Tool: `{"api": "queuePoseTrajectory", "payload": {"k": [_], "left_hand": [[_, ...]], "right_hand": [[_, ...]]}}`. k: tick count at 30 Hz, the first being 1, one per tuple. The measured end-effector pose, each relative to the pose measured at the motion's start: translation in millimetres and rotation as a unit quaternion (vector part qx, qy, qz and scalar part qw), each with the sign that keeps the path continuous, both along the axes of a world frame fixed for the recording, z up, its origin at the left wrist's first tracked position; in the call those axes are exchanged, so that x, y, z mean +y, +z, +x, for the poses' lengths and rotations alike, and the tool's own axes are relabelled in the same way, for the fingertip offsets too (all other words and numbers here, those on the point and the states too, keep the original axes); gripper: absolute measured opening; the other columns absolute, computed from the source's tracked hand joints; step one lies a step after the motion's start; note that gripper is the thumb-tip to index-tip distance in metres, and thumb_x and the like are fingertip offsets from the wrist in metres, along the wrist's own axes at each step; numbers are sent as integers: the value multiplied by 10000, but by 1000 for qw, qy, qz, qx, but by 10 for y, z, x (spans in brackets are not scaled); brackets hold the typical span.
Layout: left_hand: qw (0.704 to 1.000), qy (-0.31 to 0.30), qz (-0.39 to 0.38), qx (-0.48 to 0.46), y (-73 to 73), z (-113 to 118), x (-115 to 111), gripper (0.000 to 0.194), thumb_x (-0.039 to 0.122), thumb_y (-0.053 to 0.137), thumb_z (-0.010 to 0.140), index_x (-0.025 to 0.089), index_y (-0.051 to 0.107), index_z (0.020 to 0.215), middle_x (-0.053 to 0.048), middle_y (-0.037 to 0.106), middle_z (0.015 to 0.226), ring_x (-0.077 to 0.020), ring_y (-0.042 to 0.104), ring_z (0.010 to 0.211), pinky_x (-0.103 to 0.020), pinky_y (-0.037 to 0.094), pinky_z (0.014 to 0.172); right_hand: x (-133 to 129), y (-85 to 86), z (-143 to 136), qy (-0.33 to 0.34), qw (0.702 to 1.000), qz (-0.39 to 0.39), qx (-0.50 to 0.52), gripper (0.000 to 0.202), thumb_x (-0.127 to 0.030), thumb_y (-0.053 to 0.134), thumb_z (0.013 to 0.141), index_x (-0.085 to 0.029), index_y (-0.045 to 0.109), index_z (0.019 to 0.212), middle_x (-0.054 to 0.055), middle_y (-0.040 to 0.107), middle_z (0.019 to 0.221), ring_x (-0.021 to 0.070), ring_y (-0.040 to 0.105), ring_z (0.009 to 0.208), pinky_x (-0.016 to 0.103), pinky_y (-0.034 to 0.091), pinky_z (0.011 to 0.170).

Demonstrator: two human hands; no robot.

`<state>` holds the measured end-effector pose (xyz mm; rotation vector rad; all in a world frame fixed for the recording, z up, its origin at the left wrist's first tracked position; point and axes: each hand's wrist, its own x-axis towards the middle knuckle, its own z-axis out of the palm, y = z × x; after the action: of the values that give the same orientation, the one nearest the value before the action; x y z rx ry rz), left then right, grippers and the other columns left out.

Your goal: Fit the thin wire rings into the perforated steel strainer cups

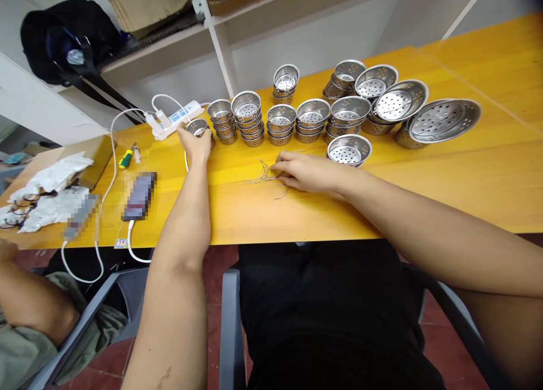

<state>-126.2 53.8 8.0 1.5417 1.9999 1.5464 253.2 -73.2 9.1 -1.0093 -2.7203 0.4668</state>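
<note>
Yellow tabletop (237, 214); perforated cups (250, 124) nested in stacks across upper middle. Left hand (197, 146): fingers grasping cup (197, 127), upper left. Right hand (299, 171): fingers at wires (263, 169), mid-frame, grip unclear.

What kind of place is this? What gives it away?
Probably a small workshop or packing room: a long yellow wood-look table holds stacks of round perforated silver metal cups, thin curved metal wires and a white plastic power strip.
</note>
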Motion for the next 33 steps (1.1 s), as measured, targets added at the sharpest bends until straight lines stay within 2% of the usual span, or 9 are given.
{"api": "queuePoseTrajectory", "payload": {"k": [2, 5, 9, 14, 19, 25, 29, 33], "left_hand": [[998, 68, -14, -4, 102, 117, -86, 885, 67, 853, 929, 7, 414, 1695, -320, 513, 1850, -359, 557, 1801, -417, 376, 1584], [995, 90, -35, -7, 229, 261, -198, 846, 57, 891, 926, -4, 489, 1667, -322, 517, 1835, -354, 582, 1784, -379, 405, 1569], [996, 83, -39, -16, 266, 294, -241, 746, 118, 943, 948, 49, 551, 1578, -325, 557, 1800, -362, 611, 1752, -418, 432, 1559], [997, 71, -28, -27, 232, 239, -200, 724, 143, 954, 951, 97, 531, 1536, -292, 660, 1717, -354, 684, 1686, -419, 479, 1520], [997, 58, -14, -52, 224, 221, -176, 686, 166, 978, 953, 172, 503, 1448, -272, 694, 1672, -354, 728, 1649, -423, 508, 1498], [997, 67, 23, -32, 204, 222, -169, 703, 143, 986, 949, 219, 475, 1426, -215, 711, 1634, -297, 754, 1563, -427, 547, 1467], [991, 64, 117, 20, 295, 256, -214, 766, 122, 986, 927, 265, 485, 1488, -144, 637, 1701, -226, 670, 1661, -379, 493, 1526], [985, 23, 154, 78, 424, 386, -353, 770, 271, 1084, 862, 259, 588, 1450, -116, 647, 1625, -300, 631, 1685, -485, 463, 1562]], "right_hand": [[-22, 40, -33, -12, 999, -2, -31, 319, -288, 619, 1189, -205, 855, 1388, 202, 753, 1450, 392, 802, 1248, 475, 585, 978], [-58, 99, -80, -26, 999, -1, -41, 274, -265, 596, 1202, -211, 846, 1301, 181, 768, 1383, 367, 804, 1192, 442, 545, 910], [-96, 148, -124, -44, 998, 4, -45, 203, -248, 605, 1204, -221, 802, 1161, 163, 784, 1291, 340, 790, 1084, 414, 474, 820], [-121, 174, -134, -48, 998, 11, -42, 187, -245, 613, 1211, -234, 767, 1105, 161, 789, 1284, 314, 762, 1018, 409, 439, 805], [-92, 138, -104, -46, 999, 1, -3, 165, -265, 594, 1213, -249, 722, 1110, 145, 784, 1287, 316, 754, 1059, 407, 460, 834], [-66, 102, -61, -28, 999, -1, 28, 157, -283, 528, 1201, -245, 660, 1124, 176, 778, 1304, 341, 751, 1080, 441, 508, 901], [-65, 113, -47, -33, 995, 9, 95, 136, -290, 514, 1179, -265, 622, 1101, 180, 784, 1239, 339, 737, 1048, 449, 530, 909], [-53, 116, -52, -52, 979, 3, 195, 114, -331, 543, 1157, -271, 628, 1109, 175, 810, 1199, 341, 751, 1041, 458, 558, 934]]}}
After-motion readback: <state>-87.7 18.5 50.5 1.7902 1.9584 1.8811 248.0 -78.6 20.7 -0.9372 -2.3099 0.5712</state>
